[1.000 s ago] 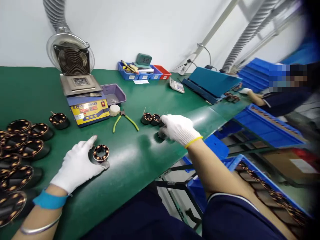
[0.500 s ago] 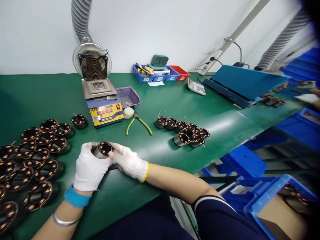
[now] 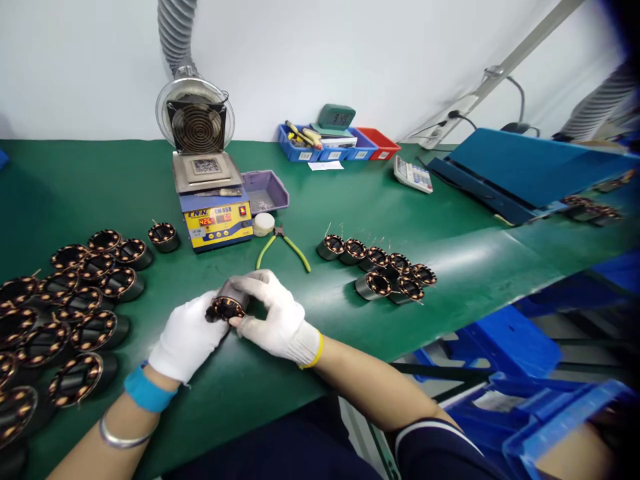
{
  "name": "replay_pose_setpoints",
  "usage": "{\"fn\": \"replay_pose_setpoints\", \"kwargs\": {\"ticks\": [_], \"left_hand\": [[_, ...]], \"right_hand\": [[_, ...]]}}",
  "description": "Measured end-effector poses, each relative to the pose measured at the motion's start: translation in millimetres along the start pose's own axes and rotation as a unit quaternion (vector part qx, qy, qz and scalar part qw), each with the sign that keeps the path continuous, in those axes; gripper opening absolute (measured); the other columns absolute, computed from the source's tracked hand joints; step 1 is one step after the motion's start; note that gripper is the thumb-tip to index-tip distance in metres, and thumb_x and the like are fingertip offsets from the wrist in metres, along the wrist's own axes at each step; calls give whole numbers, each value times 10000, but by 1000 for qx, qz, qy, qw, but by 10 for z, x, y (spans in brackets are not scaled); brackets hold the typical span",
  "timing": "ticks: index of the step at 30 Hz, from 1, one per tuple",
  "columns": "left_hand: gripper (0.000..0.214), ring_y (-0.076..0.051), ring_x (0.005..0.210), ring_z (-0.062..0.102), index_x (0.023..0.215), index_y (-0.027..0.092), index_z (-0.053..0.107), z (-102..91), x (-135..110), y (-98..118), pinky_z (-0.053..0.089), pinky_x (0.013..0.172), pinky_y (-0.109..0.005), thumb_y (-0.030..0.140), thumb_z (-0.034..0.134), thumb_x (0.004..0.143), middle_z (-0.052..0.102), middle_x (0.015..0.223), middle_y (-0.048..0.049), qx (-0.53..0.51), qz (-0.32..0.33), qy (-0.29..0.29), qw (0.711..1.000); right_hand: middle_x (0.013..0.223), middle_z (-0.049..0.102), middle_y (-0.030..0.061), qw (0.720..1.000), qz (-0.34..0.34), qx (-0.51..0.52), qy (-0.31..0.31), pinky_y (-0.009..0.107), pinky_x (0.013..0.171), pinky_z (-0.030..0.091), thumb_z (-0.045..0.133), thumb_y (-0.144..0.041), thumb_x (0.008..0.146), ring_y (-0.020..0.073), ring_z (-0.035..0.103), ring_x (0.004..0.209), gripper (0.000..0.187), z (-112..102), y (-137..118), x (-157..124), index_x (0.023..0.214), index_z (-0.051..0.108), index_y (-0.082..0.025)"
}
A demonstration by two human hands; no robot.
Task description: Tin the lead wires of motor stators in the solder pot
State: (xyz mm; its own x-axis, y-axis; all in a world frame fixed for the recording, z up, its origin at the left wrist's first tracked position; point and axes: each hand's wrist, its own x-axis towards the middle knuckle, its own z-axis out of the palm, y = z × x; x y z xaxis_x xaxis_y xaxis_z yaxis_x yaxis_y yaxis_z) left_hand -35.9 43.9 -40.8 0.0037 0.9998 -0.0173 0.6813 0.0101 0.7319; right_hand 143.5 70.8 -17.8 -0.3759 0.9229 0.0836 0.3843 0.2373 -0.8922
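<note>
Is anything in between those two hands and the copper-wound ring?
Nothing visible except the white gloves: the left hand and the right hand both hold the copper-wound ring. The green-handled pliers lie farther back, not in between.

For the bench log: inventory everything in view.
Held ring: one, black/copper, between hands
Left rings: over twelve, same, table's left
Lone ring: one, same, by machine
Right rings: seven, same, right of pliers
Far rings: unclear, same, far right
Machine: one, blue/yellow, back left
Fan: one, black, behind machine
Hoses: two, grey, above table
Tray: one, purple, beside machine
Pad: one, white, by pliers
Pliers: one, green handles, centre
Bins: four, blue/red, by wall
Clock: one, green, at bins
Calculator: one, white, near bins
Panel: one, blue, back right
Stool: one, blue, below table
Crates: unclear, blue, lower right
Table: one, green, centre
Left hand: one, white glove, on held ring
Right hand: one, white glove, on held ring
</note>
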Motion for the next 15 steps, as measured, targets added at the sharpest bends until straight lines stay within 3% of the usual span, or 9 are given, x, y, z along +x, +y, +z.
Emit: {"fn": "replay_pose_setpoints", "kwargs": {"ticks": [2,6,9,10,11,13,14,15], "left_hand": [[217,-217,700,644,789,206,652,-48,9,50,516,648,-312,410,599,737,691,743,-25,-47,-44,-68,996],[318,-139,484,511,618,202,626,-260,-54,135,416,475,-249,492,629,748,581,533,8,-180,-117,-194,957],[292,-147,450,487,492,207,592,-454,-165,114,407,448,-271,421,733,631,535,468,-9,-278,-91,-272,917],[311,-150,452,483,470,210,570,-498,-192,97,406,447,-276,420,750,612,514,452,-11,-318,-79,-250,911],[335,-143,445,465,479,210,560,-523,-207,82,391,437,-269,447,746,625,491,440,-8,-343,-78,-192,916],[347,-123,443,444,622,206,607,-505,-196,75,360,420,-243,532,684,711,508,481,0,-337,-101,-38,935],[370,-118,451,453,737,201,631,-465,-174,86,351,410,-232,571,641,750,550,539,-3,-316,-115,9,942],[423,-119,468,475,843,193,638,-410,-146,107,357,406,-227,608,610,766,592,604,-11,-295,-123,18,948]], "right_hand": [[1172,575,60,1000,-25,-14,4,365,981,497,726,-282,682,210,577,1114,526,-33,12,10,1198,625,-299],[1154,580,56,999,-42,-14,15,346,950,507,722,-292,701,197,589,1073,534,-90,61,39,1223,609,-280],[1149,579,49,999,-32,3,31,335,909,524,731,-304,691,188,598,1033,544,-130,77,60,1220,607,-286],[1143,578,48,999,-26,11,37,333,898,527,732,-304,685,186,598,1025,542,-140,78,65,1213,610,-286],[1134,577,48,999,-21,20,43,331,886,531,732,-304,680,185,599,1018,537,-147,78,69,1203,615,-282],[1130,573,50,998,-19,40,45,322,865,538,731,-310,679,183,601,1011,530,-148,74,69,1196,617,-275],[1135,571,50,998,-20,49,45,317,856,541,730,-312,681,181,601,1010,531,-142,70,65,1199,614,-274],[1141,568,49,997,-22,54,44,310,845,544,728,-309,684,179,602,1008,533,-132,65,58,1203,610,-276]]}}
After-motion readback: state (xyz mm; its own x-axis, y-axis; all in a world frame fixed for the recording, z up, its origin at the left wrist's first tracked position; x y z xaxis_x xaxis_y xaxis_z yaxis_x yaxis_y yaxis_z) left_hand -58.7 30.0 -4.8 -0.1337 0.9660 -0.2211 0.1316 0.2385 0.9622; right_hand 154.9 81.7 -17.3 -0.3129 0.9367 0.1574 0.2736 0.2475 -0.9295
